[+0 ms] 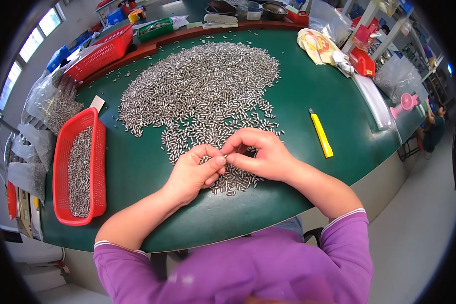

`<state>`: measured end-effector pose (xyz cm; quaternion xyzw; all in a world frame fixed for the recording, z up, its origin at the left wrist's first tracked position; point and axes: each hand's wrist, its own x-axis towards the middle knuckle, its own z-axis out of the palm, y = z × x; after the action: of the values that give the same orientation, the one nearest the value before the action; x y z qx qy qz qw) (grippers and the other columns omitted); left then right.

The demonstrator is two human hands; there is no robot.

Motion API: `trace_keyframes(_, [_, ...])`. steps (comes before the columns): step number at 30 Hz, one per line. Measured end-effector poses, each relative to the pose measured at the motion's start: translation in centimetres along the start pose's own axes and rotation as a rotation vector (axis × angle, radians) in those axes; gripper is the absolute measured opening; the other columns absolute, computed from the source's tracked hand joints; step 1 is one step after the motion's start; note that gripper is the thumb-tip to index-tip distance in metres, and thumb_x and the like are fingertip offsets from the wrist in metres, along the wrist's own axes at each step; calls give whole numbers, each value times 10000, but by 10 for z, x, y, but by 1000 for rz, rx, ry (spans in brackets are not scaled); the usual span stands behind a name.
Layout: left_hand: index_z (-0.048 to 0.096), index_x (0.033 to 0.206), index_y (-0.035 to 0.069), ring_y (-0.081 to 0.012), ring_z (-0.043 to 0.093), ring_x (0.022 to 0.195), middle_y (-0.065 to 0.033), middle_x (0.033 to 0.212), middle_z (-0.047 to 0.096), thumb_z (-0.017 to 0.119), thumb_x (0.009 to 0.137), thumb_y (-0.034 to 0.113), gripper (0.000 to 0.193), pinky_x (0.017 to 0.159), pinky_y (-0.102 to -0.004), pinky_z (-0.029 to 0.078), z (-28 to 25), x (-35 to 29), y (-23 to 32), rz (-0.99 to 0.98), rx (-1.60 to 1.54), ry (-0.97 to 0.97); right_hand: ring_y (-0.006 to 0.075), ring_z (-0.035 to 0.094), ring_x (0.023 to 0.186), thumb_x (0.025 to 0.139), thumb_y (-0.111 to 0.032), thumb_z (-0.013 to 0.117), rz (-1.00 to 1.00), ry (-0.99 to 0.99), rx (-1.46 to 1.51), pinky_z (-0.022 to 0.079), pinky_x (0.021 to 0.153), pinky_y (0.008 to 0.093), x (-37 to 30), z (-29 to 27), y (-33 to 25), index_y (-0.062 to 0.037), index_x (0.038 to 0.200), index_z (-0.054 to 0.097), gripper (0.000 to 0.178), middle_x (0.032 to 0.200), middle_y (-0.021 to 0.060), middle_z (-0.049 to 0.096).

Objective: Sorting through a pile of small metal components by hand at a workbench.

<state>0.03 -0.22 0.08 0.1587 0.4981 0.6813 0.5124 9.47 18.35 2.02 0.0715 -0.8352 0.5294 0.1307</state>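
Observation:
A large heap of small silvery metal cylinders (pixel 197 81) covers the middle of the green table, thinning toward me. At its near end my left hand (pixel 196 169) and my right hand (pixel 261 154) meet, the thumbs and forefingers of both pinched together. Between the fingertips is a tiny metal piece, apparently one of the cylinders; most of it is hidden by the fingers. More cylinders lie under and just in front of both hands. To the left stands a long red plastic basket (pixel 100 167), partly filled with the same cylinders.
A yellow utility knife (pixel 321 133) lies on the green table (pixel 299 101) to the right. Clear bags of metal parts (pixel 61 101) stand beyond the basket at left. Another red basket (pixel 104 53), a patterned cloth (pixel 316 45) and a pink fan (pixel 405 104) sit around the edges. A person (pixel 433 126) sits far right.

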Motion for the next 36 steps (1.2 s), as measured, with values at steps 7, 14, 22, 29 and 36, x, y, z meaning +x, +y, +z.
trace_keyframes(7, [591, 939, 66, -31, 467, 557, -24, 790, 612, 665, 907, 166, 128, 471, -191, 349, 3, 0, 4, 45, 208, 58, 250, 635, 811, 773, -128, 689, -186, 45, -197, 495, 755, 360, 0, 1, 8, -77, 859, 647, 109, 818, 47, 652])
trace_keyframes(14, [631, 924, 63, -31, 497, 578, -16, 800, 631, 690, 881, 150, 113, 485, -200, 383, 4, 1, 2, 198, 617, 139, 131, 627, 771, 826, -118, 653, 114, -44, 7, 497, 709, 279, -2, 1, 1, -53, 876, 629, 86, 809, 34, 640])
trace_keyframes(22, [578, 1028, 43, -31, 424, 543, -37, 793, 603, 617, 932, 132, 137, 440, -183, 291, 2, 1, 4, -36, -5, 17, 66, 587, 768, 873, -105, 624, 324, -54, 320, 494, 704, 232, 3, -3, 13, -21, 907, 625, 91, 833, 11, 633])
trace_keyframes(29, [557, 1015, 50, -25, 340, 501, 1, 773, 528, 502, 993, 195, 158, 404, -158, 231, 4, 2, 9, -146, -186, -24, 114, 605, 662, 852, -153, 634, 145, 377, -285, 494, 622, 269, 15, -40, 25, -52, 906, 638, 115, 779, 43, 644])
trace_keyframes(36, [556, 1014, 54, -31, 339, 508, -3, 793, 512, 472, 998, 211, 179, 394, -161, 230, -2, 1, 7, -177, -306, -56, 221, 649, 702, 856, -191, 595, 235, 580, -707, 511, 660, 347, 20, -83, 43, -68, 867, 617, 126, 764, 67, 660])
